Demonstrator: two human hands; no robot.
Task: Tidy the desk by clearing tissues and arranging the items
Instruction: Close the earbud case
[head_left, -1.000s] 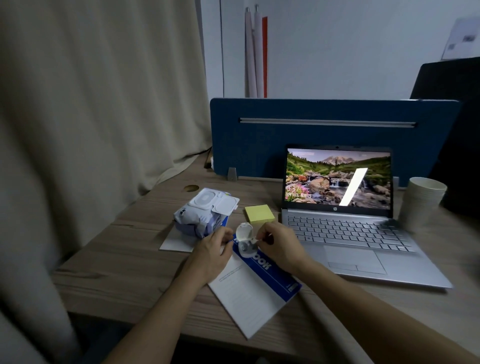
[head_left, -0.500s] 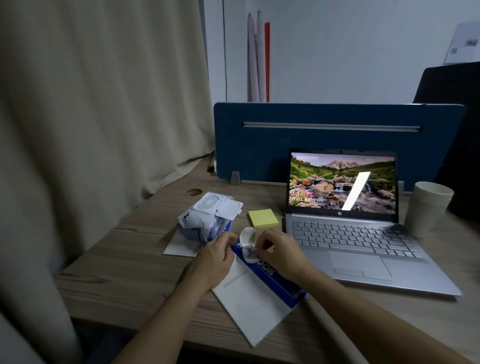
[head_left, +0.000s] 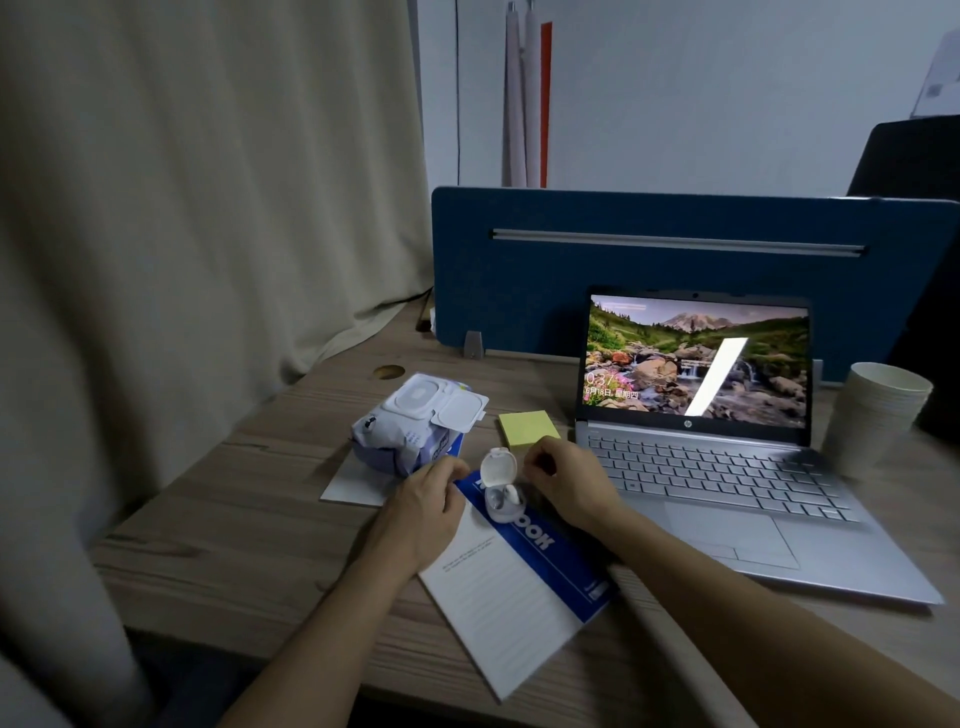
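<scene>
Now, case: white earbud case (head_left: 501, 488), lid up, standing on the blue-and-white notebook (head_left: 524, 582) between both hands.
Left hand (head_left: 423, 512): fingers curled just beside the case; whether they touch it is unclear.
Right hand (head_left: 569, 483): fingertips pinched together, possibly on something tiny.
Wipes pack (head_left: 418, 423): on the desk (head_left: 234, 499), left of the sticky notes (head_left: 527, 427).
Laptop (head_left: 722, 447): open, at right.

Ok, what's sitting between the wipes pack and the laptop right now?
In the head view, the yellow sticky-note pad lies on the desk between the wipes pack and the laptop, apart from both.
</scene>
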